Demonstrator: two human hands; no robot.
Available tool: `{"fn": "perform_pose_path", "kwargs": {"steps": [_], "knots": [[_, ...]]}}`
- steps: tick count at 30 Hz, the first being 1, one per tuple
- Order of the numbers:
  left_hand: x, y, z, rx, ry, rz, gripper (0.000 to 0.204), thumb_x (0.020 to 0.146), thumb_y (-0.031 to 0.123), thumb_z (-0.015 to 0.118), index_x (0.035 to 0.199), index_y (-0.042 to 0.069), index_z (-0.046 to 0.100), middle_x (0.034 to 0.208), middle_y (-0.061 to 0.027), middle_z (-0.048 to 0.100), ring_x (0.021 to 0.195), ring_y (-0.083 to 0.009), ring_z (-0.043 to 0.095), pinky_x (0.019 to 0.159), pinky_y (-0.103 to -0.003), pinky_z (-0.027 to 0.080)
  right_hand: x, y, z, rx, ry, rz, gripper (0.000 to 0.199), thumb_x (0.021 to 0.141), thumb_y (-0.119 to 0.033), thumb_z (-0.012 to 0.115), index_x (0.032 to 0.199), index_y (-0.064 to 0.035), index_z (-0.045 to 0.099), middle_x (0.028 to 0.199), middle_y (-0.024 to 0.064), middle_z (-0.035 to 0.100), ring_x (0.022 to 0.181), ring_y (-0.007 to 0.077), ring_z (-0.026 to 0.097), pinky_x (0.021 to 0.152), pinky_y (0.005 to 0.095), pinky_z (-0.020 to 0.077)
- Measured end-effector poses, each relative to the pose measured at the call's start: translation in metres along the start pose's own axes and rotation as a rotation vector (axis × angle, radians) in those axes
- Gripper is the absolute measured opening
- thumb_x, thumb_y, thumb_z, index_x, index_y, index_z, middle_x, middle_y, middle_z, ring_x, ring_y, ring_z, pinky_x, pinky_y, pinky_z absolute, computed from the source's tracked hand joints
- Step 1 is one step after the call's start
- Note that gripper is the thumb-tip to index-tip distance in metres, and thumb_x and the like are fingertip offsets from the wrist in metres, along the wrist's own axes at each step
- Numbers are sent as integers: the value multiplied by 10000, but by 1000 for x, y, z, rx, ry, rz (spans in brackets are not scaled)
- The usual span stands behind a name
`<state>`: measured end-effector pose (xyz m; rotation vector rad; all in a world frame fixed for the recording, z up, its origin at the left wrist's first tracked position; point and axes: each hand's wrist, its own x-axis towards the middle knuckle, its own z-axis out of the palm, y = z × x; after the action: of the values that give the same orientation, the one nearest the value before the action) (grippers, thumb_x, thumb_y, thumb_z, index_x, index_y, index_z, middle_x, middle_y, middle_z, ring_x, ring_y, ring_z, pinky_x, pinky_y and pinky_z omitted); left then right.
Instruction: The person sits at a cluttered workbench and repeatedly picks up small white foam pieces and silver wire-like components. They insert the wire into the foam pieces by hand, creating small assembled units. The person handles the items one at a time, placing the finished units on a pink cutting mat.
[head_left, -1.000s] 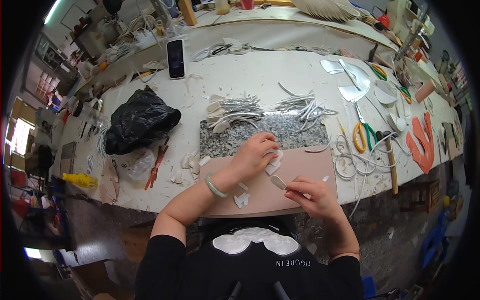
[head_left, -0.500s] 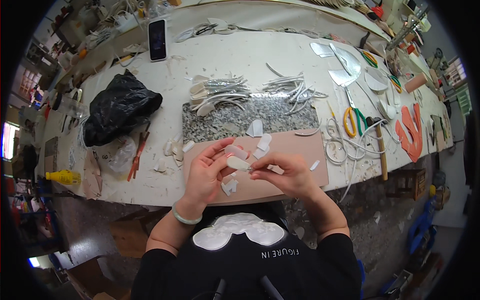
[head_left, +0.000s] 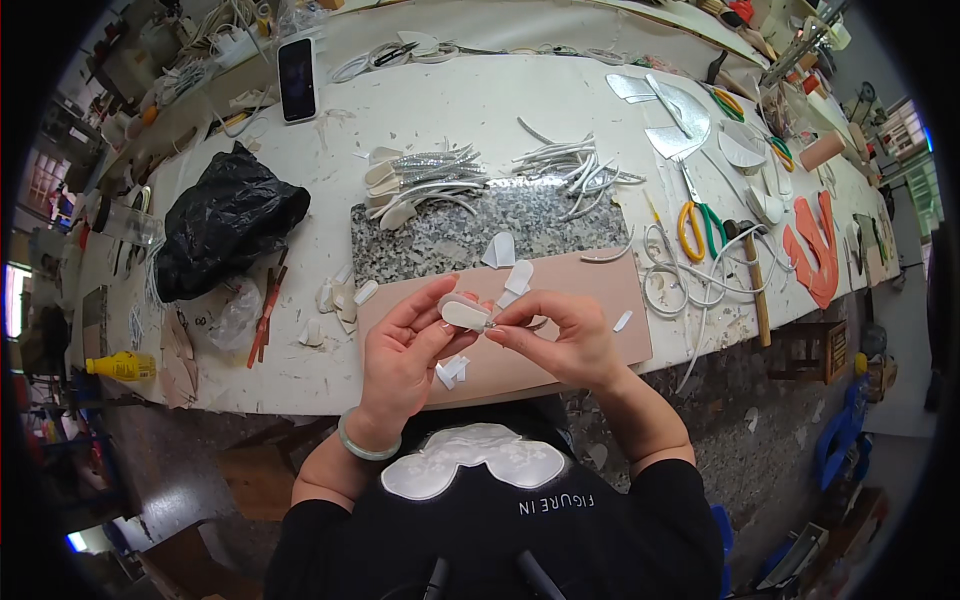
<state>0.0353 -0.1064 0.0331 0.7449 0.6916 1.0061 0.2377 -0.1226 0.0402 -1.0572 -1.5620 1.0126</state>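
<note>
My left hand [head_left: 400, 355], a bangle at its wrist, pinches a small cream oval piece [head_left: 463, 314] between thumb and fingers. At the piece's right end, my right hand [head_left: 562, 338] has thumb and forefinger closed on a thin silvery strip [head_left: 489, 325], mostly hidden by the fingertips. Both hands are above a pinkish-tan board [head_left: 590, 310]. White paper-like scraps lie around them: a folded one [head_left: 499, 250], a longer one [head_left: 516, 282] just beyond the fingers, and small bits [head_left: 452, 372] beneath.
On a speckled stone slab [head_left: 450, 245] lie silver straps with oval ends [head_left: 425, 175] and loose silver straps [head_left: 580, 170]. A black plastic bag [head_left: 230, 220] stands left. Scissors [head_left: 690, 225], white cord [head_left: 665, 295], a hammer [head_left: 755, 290] and coral cut pieces [head_left: 815, 255] lie right.
The two small oval pieces, earlier fanned apart in my left hand, now lie one over the other. My right fingers have shifted slightly left along the strip. The whole view has shifted a little.
</note>
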Motion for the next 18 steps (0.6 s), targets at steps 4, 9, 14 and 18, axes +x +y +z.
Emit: {"fn": "perform_pose_path", "kwargs": {"steps": [4,9,14,18], "knots": [[-1,0,1,3,13,6,417,920,-80,448,1336,-51,449,1208,-204,602,1129,-332,605,917,-349,561,-2,2,1,-30,13,3,95,810,-53,740,863,10,693,781,87,702,707,126,668,655,254,544],[-3,2,4,-14,9,1,421,914,-75,455,1335,-62,448,1209,-205,601,1128,-324,606,916,-340,561,-2,-3,2,-44,37,-6,92,806,-48,737,846,18,688,772,94,701,703,132,674,641,259,551],[-4,0,2,1,-15,45,434,892,-83,497,1324,-68,457,1192,-207,607,1123,-322,610,905,-344,566,-3,-4,3,-72,46,-14,88,803,-51,739,845,11,693,761,87,701,686,124,667,618,252,535],[-2,-8,2,71,67,57,393,883,-65,566,1273,-52,518,1117,-198,643,1072,-316,638,878,-360,577,-4,-4,6,-77,62,-18,70,802,-49,743,844,-9,705,753,67,703,660,98,647,595,235,503]]}}
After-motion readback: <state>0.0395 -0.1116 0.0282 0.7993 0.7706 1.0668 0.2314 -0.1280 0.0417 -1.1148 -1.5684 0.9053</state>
